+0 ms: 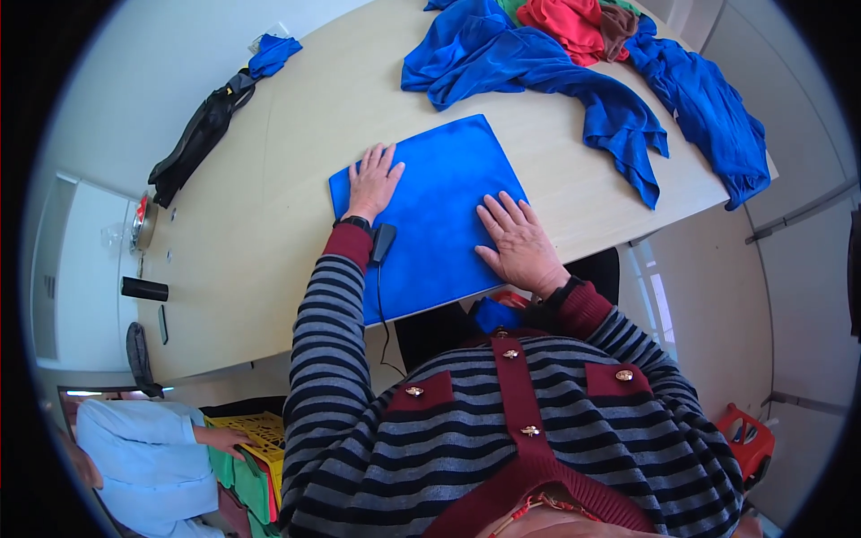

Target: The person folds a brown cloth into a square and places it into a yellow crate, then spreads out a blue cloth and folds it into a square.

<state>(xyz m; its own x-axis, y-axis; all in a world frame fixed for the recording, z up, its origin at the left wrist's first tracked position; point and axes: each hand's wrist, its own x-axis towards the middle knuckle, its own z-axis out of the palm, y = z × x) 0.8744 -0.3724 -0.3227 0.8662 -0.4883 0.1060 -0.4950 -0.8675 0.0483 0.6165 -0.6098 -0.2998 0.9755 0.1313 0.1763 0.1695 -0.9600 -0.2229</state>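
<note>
A blue cloth (439, 206), folded into a smooth rectangle, lies flat at the near edge of the table. Resting on its upper left part is my left hand (372, 184), palm down with the fingers stretched out. My right hand (520, 242) is pressed flat on its right side, fingers spread and thumb apart. Neither hand grips anything. By my left wrist, a small black device (383, 244) with a thin cable trails down over the cloth toward my body.
Crumpled blue cloths (529, 67) lie at the far right, beside a red cloth (569, 27). A black bag (202, 134) and a dark cylinder (144, 289) sit along the left side of the pale table (269, 215). A person in light blue (143, 448) touches a yellow crate (256, 435).
</note>
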